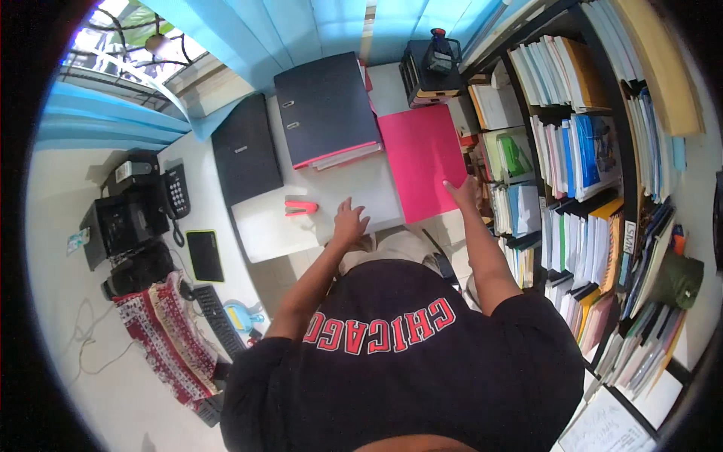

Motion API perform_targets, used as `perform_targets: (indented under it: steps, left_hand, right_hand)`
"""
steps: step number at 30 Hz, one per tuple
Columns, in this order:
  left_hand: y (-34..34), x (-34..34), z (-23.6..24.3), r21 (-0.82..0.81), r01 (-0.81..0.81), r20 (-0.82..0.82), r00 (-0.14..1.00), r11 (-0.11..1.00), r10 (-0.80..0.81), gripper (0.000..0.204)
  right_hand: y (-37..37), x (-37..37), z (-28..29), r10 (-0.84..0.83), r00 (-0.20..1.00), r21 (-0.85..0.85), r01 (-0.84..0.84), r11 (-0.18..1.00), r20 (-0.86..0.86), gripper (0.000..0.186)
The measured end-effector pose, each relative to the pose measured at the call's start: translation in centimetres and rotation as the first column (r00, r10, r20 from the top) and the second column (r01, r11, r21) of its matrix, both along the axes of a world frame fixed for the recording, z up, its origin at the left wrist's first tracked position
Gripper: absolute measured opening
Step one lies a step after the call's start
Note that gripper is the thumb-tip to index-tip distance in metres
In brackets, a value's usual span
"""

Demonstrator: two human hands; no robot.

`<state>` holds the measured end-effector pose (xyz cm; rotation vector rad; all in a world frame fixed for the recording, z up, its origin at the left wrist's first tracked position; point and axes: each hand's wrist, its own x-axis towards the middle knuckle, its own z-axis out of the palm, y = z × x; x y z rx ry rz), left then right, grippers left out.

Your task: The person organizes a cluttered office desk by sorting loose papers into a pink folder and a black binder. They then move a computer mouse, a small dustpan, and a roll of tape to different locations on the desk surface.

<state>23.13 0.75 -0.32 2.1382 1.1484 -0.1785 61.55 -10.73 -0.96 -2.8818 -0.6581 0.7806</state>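
Observation:
A bright pink folder [418,151] lies flat at the right end of the white desk [271,237]. My right hand [465,192] is closed on its right edge, thumb on top, other fingers largely hidden. My left hand [349,222] is over the desk's front edge, fingers apart and holding nothing. To its left lies a red stapler [300,207]. Behind them rests a dark grey ring binder [322,105] with pink edging and papers inside, beside a flat black case or device [245,151] farther left.
Shelves [572,151] packed with files stand close on my right. A side desk on my left holds a telephone [176,188], keyboard [217,316], mouse pad [203,255], black equipment [120,226] and patterned cloth [162,339]. A black desk organiser [418,75] stands at the back, before blue curtains.

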Motion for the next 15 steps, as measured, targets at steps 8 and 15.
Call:
perform_targets:
  steps: [8, 15]
  left_hand:
    - [-3.1, 10.4, -2.1, -0.107, 0.051, -0.023, 0.998, 0.993, -0.053, 0.062]
    - [-6.5, 13.4, -5.6, -0.131, -0.177, -0.112, 0.980, 0.975, 0.163, 0.067]
  right_hand:
    - [-3.2, 2.7, -5.9, -0.031, 0.999, 0.008, 0.031, 0.999, 0.026, 0.116]
    - [-3.1, 0.4, -0.9, -0.132, 0.978, -0.100, 0.117, 0.988, -0.161, 0.132]
